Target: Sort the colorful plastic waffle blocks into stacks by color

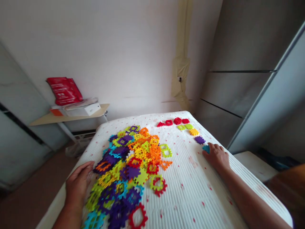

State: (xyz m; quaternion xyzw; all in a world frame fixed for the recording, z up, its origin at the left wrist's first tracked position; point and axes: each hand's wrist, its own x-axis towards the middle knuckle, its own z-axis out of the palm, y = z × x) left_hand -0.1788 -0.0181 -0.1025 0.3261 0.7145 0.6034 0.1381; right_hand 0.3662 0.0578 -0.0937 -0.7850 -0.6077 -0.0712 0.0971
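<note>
My right hand (218, 156) is at the right side of the padded white table cover (183, 190), its fingers closed on a small blue interlocking tile (206, 148) at the surface. Just beyond it lies a purple tile (199, 140), then a yellow one (194, 131). My left hand (79, 179) rests by the left edge, fingers loosely stretched and holding nothing I can see. Beside it spreads a big heap of mixed toothed tiles (140, 152) in purple, green, orange, yellow, blue and red. A red square frame tile (138, 217) lies at the heap's near end.
Several red tiles (177, 121) form a row at the far right, with green tiles (185, 127) in front. A side table (105, 109) at the left bears a white box (83, 109) and a red package (64, 90). Grey cabinet doors (231, 95) stand on the right.
</note>
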